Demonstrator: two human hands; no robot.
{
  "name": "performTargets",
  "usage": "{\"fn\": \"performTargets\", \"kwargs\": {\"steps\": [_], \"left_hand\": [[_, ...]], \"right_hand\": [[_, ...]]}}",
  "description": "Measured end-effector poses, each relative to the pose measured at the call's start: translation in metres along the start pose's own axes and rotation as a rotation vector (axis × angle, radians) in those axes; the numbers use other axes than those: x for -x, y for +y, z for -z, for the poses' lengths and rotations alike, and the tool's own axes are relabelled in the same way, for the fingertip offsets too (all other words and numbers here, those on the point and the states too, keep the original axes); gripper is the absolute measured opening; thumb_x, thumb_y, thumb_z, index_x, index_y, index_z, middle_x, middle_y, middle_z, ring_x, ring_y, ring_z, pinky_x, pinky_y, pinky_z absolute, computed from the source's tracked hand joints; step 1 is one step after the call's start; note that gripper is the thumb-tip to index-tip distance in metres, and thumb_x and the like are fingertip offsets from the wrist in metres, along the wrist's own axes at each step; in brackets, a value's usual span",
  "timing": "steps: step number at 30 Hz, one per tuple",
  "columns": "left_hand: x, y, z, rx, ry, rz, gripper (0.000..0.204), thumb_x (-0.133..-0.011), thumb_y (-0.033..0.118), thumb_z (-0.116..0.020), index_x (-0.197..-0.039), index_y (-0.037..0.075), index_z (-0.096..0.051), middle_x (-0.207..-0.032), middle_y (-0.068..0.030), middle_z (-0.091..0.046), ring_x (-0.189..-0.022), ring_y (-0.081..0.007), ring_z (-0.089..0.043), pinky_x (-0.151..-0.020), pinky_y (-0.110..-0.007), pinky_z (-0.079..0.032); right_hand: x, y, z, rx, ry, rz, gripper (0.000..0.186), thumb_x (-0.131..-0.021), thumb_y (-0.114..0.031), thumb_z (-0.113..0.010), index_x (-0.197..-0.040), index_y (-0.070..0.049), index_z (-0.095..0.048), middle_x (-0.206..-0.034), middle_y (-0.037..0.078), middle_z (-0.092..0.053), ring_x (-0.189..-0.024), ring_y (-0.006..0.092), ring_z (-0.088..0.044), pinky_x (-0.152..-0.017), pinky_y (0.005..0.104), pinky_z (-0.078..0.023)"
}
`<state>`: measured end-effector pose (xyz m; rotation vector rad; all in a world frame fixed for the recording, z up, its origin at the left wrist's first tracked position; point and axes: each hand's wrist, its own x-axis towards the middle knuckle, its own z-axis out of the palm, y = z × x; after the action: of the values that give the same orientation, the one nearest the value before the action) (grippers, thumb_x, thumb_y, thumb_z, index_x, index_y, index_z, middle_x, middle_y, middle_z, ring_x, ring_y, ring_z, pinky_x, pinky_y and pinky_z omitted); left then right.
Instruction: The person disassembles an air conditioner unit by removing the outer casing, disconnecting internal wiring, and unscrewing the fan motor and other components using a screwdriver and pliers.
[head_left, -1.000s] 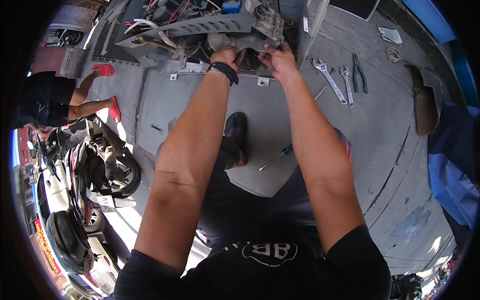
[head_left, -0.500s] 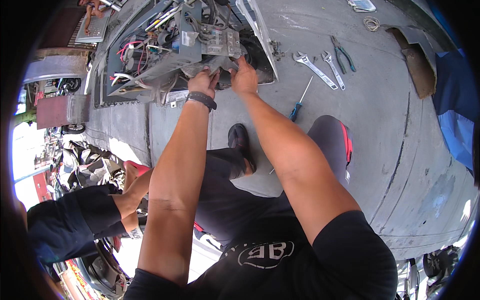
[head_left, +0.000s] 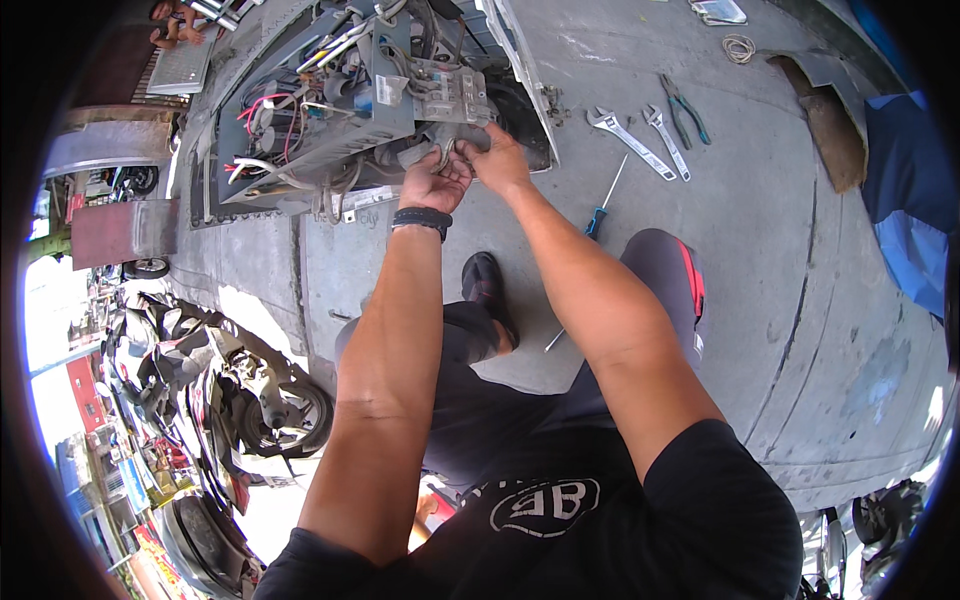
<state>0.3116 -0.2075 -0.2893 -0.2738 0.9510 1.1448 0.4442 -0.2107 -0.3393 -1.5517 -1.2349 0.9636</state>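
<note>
My left hand [head_left: 435,178], palm upward and fingers curled, grips a dull grey metal part [head_left: 448,134] at the lower right of an opened machine housing [head_left: 398,135]. Closed on that same part is my right hand [head_left: 498,160], just to the right, with its fingertips partly hidden. The housing is packed with wiring, hoses [head_left: 268,172] and a clear-covered terminal block [head_left: 448,95]. On the pavement to its right lie two adjustable wrenches [head_left: 635,145] [head_left: 668,142], green-handled pliers [head_left: 685,110] and a blue-handled screwdriver [head_left: 597,222], its tip toward the wrenches.
A parked scooter [head_left: 230,400] is at left. A co-worker [head_left: 182,25] leans by a grey panel [head_left: 180,68] at top left. Coiled cord [head_left: 738,48], a bent brown sheet [head_left: 825,130] and blue fabric [head_left: 905,200] lie at right. Another rusty panel [head_left: 125,230] stands at left.
My left hand has shifted slightly right and turned more palm-up; both hands stay on the part. The passer-by in red sandals has moved down the left side, now mostly hidden. The view has shifted.
</note>
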Motion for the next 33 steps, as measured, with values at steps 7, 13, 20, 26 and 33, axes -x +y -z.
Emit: {"fn": "performTargets", "kwargs": {"steps": [7,13,20,26,33], "left_hand": [[-0.001,-0.01,0.004,-0.052,0.088,0.039,0.015,-0.1,0.015,-0.056,-0.108,0.002,-0.054,-0.091,-0.0108,-0.062,-0.079,-0.0206,-0.061,-0.067,-0.034,-0.051],[-0.008,-0.018,0.027,-0.247,0.032,-0.061,0.015,-0.103,0.02,-0.054,-0.104,0.005,-0.055,-0.086,-0.007,-0.062,-0.074,-0.0169,-0.061,-0.066,-0.03,-0.052],[-0.049,-0.05,0.049,-0.277,-0.095,-0.07,0.013,-0.1,0.011,-0.052,-0.103,0.001,-0.061,-0.092,-0.0097,-0.068,-0.08,-0.0206,-0.066,-0.073,-0.036,-0.057],[-0.052,-0.07,0.049,-0.126,-0.176,-0.021,0.022,-0.1,0.014,-0.05,-0.114,0.0,-0.06,-0.111,-0.0141,-0.068,-0.101,-0.0287,-0.067,-0.09,-0.043,-0.056],[-0.031,-0.112,0.053,-0.011,-0.188,-0.105,0.026,-0.101,0.016,-0.047,-0.12,0.001,-0.057,-0.117,-0.0148,-0.066,-0.102,-0.0301,-0.066,-0.092,-0.044,-0.055]], "right_hand": [[-0.014,-0.003,0.001,-0.261,-0.199,-0.298,0.059,-0.085,-0.034,-0.069,-0.136,-0.008,-0.054,-0.132,0.016,-0.061,-0.116,0.0278,-0.061,-0.097,0.0377,-0.048],[0.001,-0.04,0.01,-0.148,-0.188,-0.253,0.073,-0.082,-0.05,-0.074,-0.135,-0.004,-0.055,-0.129,0.017,-0.062,-0.119,0.0302,-0.058,-0.098,0.0378,-0.048],[0.006,-0.071,0.022,0.303,-0.085,-0.228,0.069,-0.073,-0.052,-0.081,-0.117,-0.001,-0.067,-0.135,0.027,-0.039,-0.104,0.0393,-0.066,-0.095,0.0433,-0.053],[0.011,-0.068,0.03,0.44,-0.108,0.051,0.053,-0.075,-0.039,-0.079,-0.116,-0.007,-0.069,-0.137,0.024,-0.039,-0.107,0.0412,-0.063,-0.094,0.0454,-0.053],[0.024,-0.07,0.044,0.499,-0.188,0.039,0.066,-0.077,-0.036,-0.078,-0.136,-0.015,-0.058,-0.142,0.025,-0.037,-0.113,0.0432,-0.06,-0.096,0.0456,-0.052]]}}
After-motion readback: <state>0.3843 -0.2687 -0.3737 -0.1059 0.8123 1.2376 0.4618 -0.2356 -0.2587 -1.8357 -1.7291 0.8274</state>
